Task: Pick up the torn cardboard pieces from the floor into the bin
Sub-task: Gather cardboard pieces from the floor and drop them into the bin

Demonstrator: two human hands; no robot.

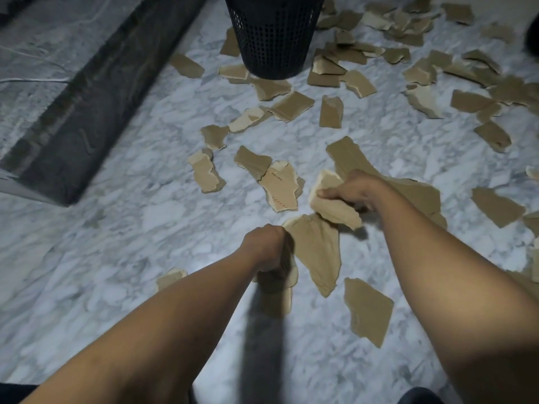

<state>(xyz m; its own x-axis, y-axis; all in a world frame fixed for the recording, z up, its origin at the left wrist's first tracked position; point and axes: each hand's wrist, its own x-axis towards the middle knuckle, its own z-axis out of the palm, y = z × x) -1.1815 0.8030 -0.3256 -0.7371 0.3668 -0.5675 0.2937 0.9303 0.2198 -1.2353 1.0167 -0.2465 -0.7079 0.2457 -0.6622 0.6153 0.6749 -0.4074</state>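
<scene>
Cardboard pieces [280, 106] gathered near; mesh bin [274, 33] far.
Left hand [267, 246] and right hand [350, 189] each clutch scraps, probably batching before binning.

We see bare white-grey marble floor [131, 234] open on the left, up to the black perforated plastic bin [274, 39]. A dark stone ledge [87, 112] walls off the far left; torn brown cardboard pieces [293, 105] litter the middle path and the right side.
</scene>
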